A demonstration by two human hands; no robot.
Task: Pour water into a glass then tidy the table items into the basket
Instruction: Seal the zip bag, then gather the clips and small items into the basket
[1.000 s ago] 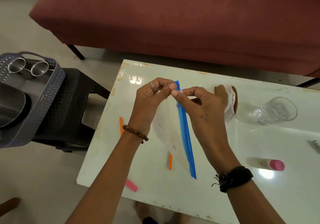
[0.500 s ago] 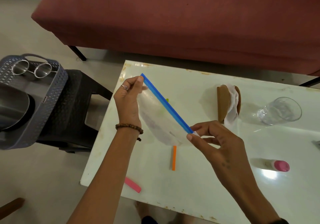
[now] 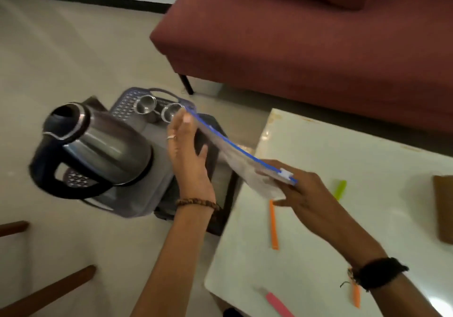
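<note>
We count one zip bag (image 3: 235, 162), one kettle (image 3: 98, 145), two steel cups (image 3: 144, 105) in one basket (image 3: 127, 101), two orange sticks (image 3: 273, 223), one pink stick (image 3: 279, 304), one green stick (image 3: 340, 188) and two hands (image 3: 188, 155).

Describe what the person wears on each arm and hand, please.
The left hand has a silver ring on one finger and a brown beaded bracelet at the wrist. The right hand has a thick black wristband with a small thread hanging from it. Both forearms are bare, with no sleeves.
</note>
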